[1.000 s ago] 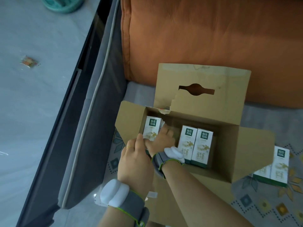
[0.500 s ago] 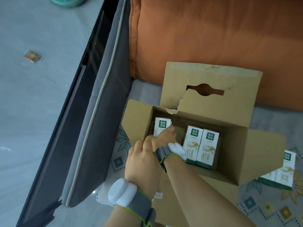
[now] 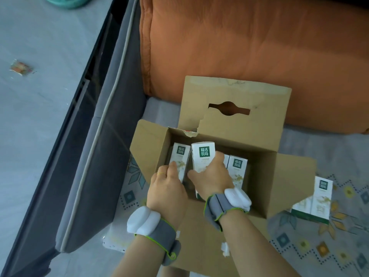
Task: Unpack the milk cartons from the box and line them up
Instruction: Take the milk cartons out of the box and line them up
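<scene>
My right hand (image 3: 212, 176) is wrapped around a milk carton (image 3: 203, 156), thumb on its left face and fingers curled over its right edge, and the carton stands higher than its neighbours inside the cardboard box (image 3: 289, 176). My left hand (image 3: 166, 185) is down in the box's left end, fingers closed loosely against the front of a second carton (image 3: 179, 159) that stands upright by the left wall (I can't tell whether that's a true grip or just a touch). Both wrists carry grey bands with white pods. Just right of my right hand, another carton (image 3: 237, 168) stands upright in the box, with the edge of one more peeking out between it and my knuckles. The box's flaps are all splayed open, the back flap (image 3: 235, 92) with its handle cut-out leaning up toward the orange cushion (image 3: 249, 43) behind. Outside the box, on the patterned mat (image 3: 311, 242) to the right, a pair of cartons (image 3: 315, 198) stands side by side, touching, partly hidden by the right flap. Off to the left lies grey floor (image 3: 40, 116) with a small wrapper (image 3: 21, 67) on it.
</scene>
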### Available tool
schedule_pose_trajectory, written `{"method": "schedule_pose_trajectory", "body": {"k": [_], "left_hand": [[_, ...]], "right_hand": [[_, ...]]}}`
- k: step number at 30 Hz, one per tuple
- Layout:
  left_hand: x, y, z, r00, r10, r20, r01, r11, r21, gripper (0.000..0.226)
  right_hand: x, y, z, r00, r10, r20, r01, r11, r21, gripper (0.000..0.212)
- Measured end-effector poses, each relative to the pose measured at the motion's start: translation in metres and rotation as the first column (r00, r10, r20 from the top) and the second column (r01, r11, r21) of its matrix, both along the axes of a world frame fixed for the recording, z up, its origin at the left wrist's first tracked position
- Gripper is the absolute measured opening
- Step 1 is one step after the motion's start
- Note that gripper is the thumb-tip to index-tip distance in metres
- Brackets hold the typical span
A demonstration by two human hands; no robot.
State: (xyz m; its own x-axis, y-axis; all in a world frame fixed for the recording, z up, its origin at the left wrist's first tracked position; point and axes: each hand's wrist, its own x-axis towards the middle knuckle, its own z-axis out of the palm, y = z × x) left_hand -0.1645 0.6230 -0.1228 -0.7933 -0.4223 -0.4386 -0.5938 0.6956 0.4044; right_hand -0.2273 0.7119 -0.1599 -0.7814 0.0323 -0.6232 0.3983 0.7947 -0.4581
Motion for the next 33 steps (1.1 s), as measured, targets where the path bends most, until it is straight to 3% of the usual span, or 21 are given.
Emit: {"method": "schedule_pose_trajectory", "body": {"k": [5, 9, 18, 24, 29, 33], "left_hand": [[-0.028, 0.014, -0.028, 0.947, -0.156, 0.281, 0.183, 0.980, -0.072, 0.054], [-0.052, 0.022, -0.060, 0.900, -0.180, 0.396, 0.233, 0.968, -0.090, 0.052], [-0.064, 0.025, -0.116, 0.922, 0.000, 0.388, 0.073, 0.982, -0.173, 0.072], [-0.070, 0.033, -0.127, 0.926, 0.097, 0.365, -0.006, 0.970, -0.245, 0.060], [-0.071, 0.032, -0.137, 0.901, 0.035, 0.432, 0.085, 0.963, -0.256, 0.077], [-0.076, 0.030, -0.137, 0.863, -0.003, 0.505, 0.097, 0.982, -0.159, 0.089]], "right_hand": [[-0.005, 0.027, 0.029, 0.998, -0.015, -0.060, 0.015, 1.000, 0.006, 0.062], [-0.005, 0.040, 0.038, 0.996, -0.032, -0.082, 0.032, 0.999, -0.002, 0.063], [-0.006, 0.050, 0.033, 0.996, -0.051, -0.072, 0.049, 0.998, -0.025, 0.069], [-0.007, 0.045, 0.031, 0.999, -0.021, -0.038, 0.020, 1.000, -0.006, 0.072], [-0.007, 0.045, 0.031, 0.999, -0.019, -0.047, 0.019, 1.000, 0.014, 0.072], [-0.006, 0.046, 0.033, 0.999, -0.036, -0.038, 0.037, 0.999, 0.018, 0.071]]}}
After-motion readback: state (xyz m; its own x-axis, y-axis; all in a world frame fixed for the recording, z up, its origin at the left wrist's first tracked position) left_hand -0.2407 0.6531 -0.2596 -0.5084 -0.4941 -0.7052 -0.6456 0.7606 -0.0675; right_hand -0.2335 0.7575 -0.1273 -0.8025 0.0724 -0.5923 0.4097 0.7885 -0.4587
